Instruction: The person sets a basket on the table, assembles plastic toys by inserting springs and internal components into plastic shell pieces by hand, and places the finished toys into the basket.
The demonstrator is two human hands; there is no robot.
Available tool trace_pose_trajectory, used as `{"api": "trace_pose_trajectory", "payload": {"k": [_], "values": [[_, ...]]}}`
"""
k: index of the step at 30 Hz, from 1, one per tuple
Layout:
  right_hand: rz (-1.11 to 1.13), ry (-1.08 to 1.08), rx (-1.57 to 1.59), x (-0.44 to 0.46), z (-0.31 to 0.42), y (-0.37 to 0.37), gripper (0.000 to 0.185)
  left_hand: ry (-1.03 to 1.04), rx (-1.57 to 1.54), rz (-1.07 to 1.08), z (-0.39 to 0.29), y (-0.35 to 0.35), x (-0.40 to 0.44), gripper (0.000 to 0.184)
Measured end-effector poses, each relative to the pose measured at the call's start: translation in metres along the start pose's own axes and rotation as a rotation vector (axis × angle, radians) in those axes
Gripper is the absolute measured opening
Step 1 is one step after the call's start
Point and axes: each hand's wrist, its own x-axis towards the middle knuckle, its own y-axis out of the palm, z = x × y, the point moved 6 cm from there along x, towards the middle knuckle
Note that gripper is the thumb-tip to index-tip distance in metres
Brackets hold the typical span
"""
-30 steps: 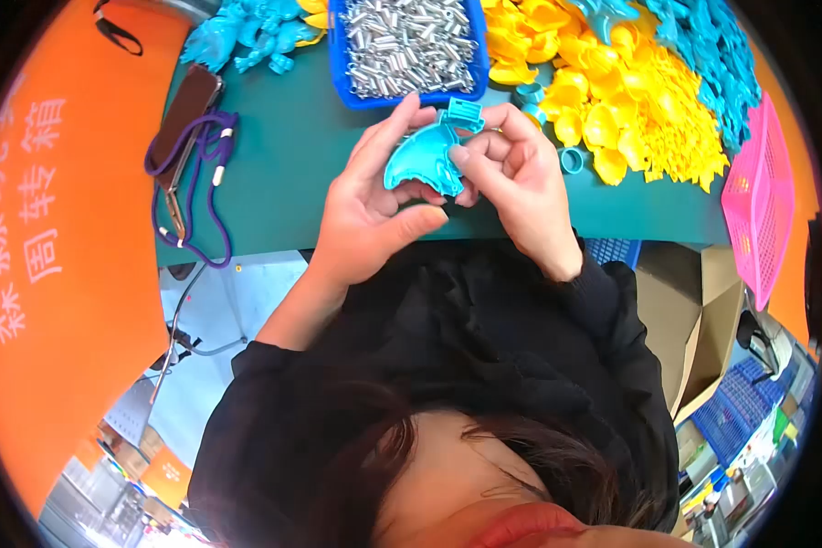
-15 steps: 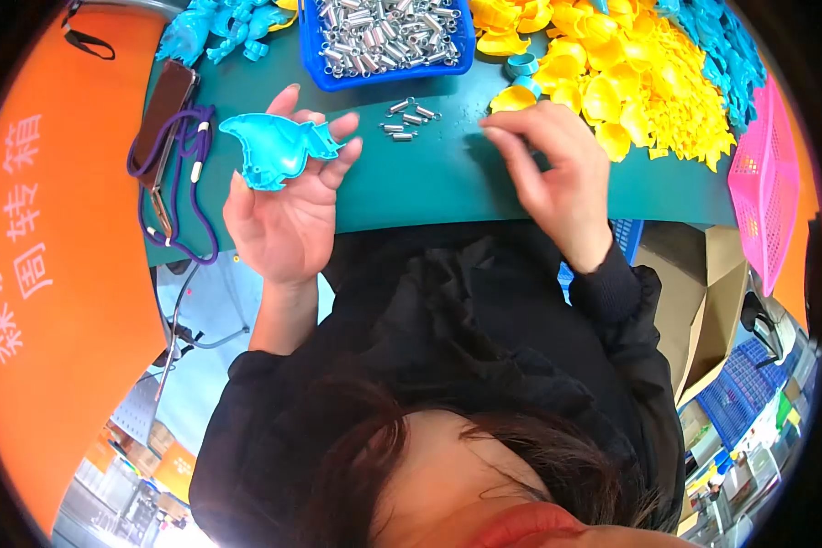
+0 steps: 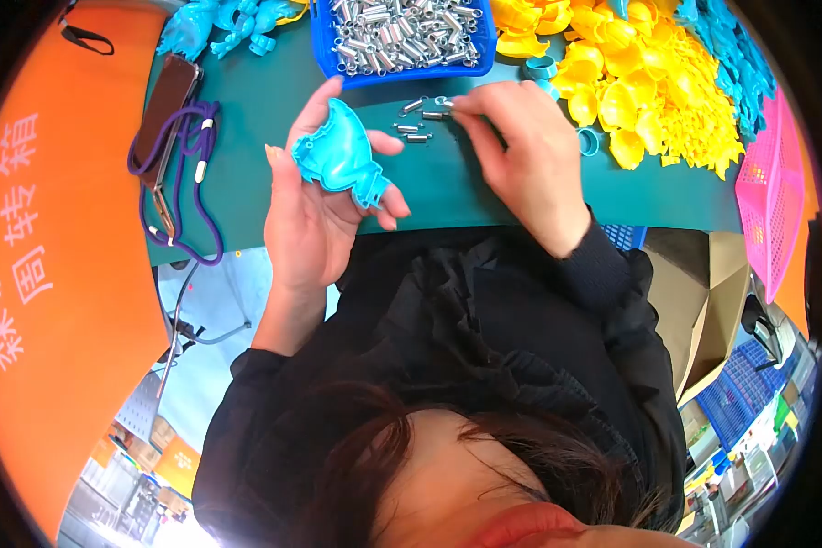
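Holding turquoise plastic shell half loosely in left hand, above bench, hollow side up, with fingers spread under it. With thumb and forefinger of right hand close together at metal coil spring; can't tell if pinched or only touched.

Shell half: probably light and stiff, thin-walled. Looks glossy, so likely a bit slippery on the smooth outside. Unlikely to crack under finger pressure, but go easy on the narrow end. Best held by outer rim or cradled from below.

Between the hands, a little beyond: loose springs. Expect hard, light, prone to rolling; take across coil body, not by end loops.

Farther out: blue plastic bin, full of similar springs. Right of bin: heap of yellow shell parts, straight on bench, with turquoise parts alongside. At far right: pink mesh basket, contents not readable. Lower right, below bench level: open cardboard box, inside not clear.
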Motion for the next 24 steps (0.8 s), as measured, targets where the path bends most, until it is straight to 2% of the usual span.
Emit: {"api": "trace_pose_trajectory", "payload": {"k": [2, 4, 6, 11, 13, 16, 20, 24], "values": [[-0.023, 0.002, 0.11, 0.003, 0.002, -0.013, 0.01, -0.068, 0.071, -0.05, 0.006, -0.001, 0.002, 0.077], [0.118, 0.15, 0.42, 0.005, 0.007, -0.015, 0.01, -0.131, 0.102, -0.149, 0.014, 0.008, 0.005, 0.079], [0.232, 0.272, 0.732, 0.004, 0.016, -0.012, 0.011, -0.174, 0.072, -0.097, 0.021, 0.017, 0.007, 0.077], [0.169, 0.342, 0.841, -0.002, 0.01, -0.004, 0.008, -0.179, 0.156, -0.04, 0.028, 0.03, 0.018, 0.069], [0.167, 0.323, 0.781, -0.004, 0.008, -0.007, 0.007, -0.168, 0.176, -0.094, 0.029, 0.035, 0.019, 0.065], [0.112, 0.415, 0.982, -0.006, 0.005, -0.013, 0.008, -0.183, 0.223, -0.167, 0.03, 0.035, 0.018, 0.063], [0.24, 0.559, 1.148, -0.01, 0.0, -0.003, 0.009, -0.184, 0.27, -0.173, 0.035, 0.036, 0.02, 0.057], [0.17, 0.471, 1.073, -0.01, -0.001, -0.002, 0.009, -0.159, 0.288, -0.165, 0.033, 0.038, 0.022, 0.054]]}}
